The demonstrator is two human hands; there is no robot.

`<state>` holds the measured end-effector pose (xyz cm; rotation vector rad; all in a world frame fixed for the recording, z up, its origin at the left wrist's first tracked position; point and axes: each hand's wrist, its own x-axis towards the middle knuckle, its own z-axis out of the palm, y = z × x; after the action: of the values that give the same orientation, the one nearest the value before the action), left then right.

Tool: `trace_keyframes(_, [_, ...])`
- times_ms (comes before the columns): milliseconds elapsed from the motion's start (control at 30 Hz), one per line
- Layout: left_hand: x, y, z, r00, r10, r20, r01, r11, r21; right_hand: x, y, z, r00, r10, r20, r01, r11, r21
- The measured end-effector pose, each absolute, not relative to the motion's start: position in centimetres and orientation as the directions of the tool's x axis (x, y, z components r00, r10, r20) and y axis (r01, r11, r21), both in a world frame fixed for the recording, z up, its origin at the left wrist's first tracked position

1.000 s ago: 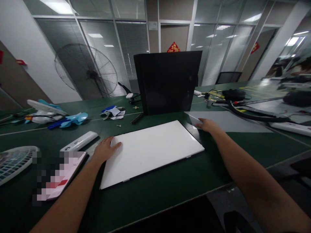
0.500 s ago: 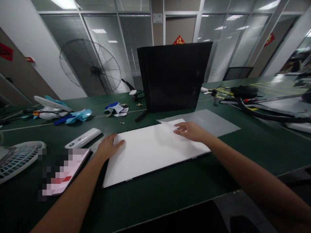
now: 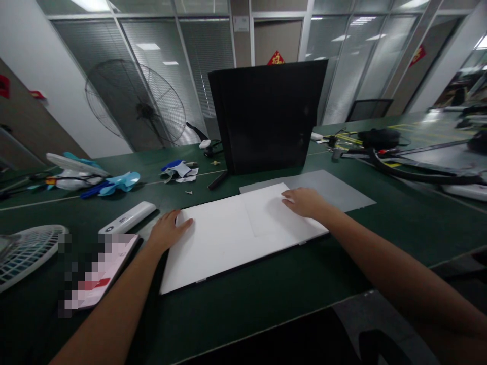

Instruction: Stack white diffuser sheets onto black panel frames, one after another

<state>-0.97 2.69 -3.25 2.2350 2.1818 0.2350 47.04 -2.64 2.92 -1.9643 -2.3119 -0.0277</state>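
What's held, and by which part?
The left hand holds the white panel by its far-left corner; whether the right hand grips the translucent sheet is unclear.

Both my bare forearms reach forward, palms turned down.
My left forearm [image 3: 124,299] slants up from the lower left, its fingers [image 3: 170,217] bent together, the thumb [image 3: 184,226] held well apart. My right forearm [image 3: 384,263] angles in from the lower right, the wrist [image 3: 323,212] nearly straight, those fingers [image 3: 292,193] pointing left and slightly curled; whether their tips meet the thumb, I can't quite tell.
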Motion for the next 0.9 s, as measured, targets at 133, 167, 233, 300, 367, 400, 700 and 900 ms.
trace_keyframes(133, [-1.3,3.0,-3.7,0.024,0.993,0.114,0.993,-0.037,0.115,44.4,-3.7,2.4,-0.266,0.962,0.054,0.960,0.269,-0.072])
trace_keyframes(167, [-1.3,3.0,-3.8,0.025,0.993,0.119,0.992,-0.039,0.116,43.4,-4.2,2.3,-0.324,0.945,0.048,0.938,0.328,-0.110])
trace_keyframes(233, [-1.4,3.1,-3.9,0.028,0.991,0.129,0.992,-0.044,0.122,41.4,-5.4,2.3,-0.457,0.888,0.053,0.857,0.456,-0.241])
trace_keyframes(300, [-1.4,3.1,-3.9,0.035,0.990,0.135,0.991,-0.052,0.126,40.1,-6.3,2.4,-0.563,0.821,0.094,0.741,0.552,-0.383])
trace_keyframes(367, [-1.5,3.1,-3.9,0.039,0.990,0.138,0.990,-0.056,0.126,39.7,-6.6,2.5,-0.598,0.788,0.149,0.669,0.593,-0.449])
trace_keyframes(400, [-1.5,3.1,-3.9,0.038,0.989,0.141,0.990,-0.057,0.129,39.9,-6.5,2.5,-0.598,0.781,0.181,0.657,0.607,-0.447])
trace_keyframes(700, [-1.5,3.0,-3.7,0.041,0.982,0.185,0.975,-0.080,0.207,47.5,-2.0,1.2,-0.418,0.907,0.047,0.901,0.420,-0.108])
trace_keyframes(900, [-1.4,2.9,-3.4,-0.003,0.982,0.190,0.964,-0.047,0.260,46.1,-2.7,1.6,-0.454,0.890,0.028,0.891,0.454,0.019])
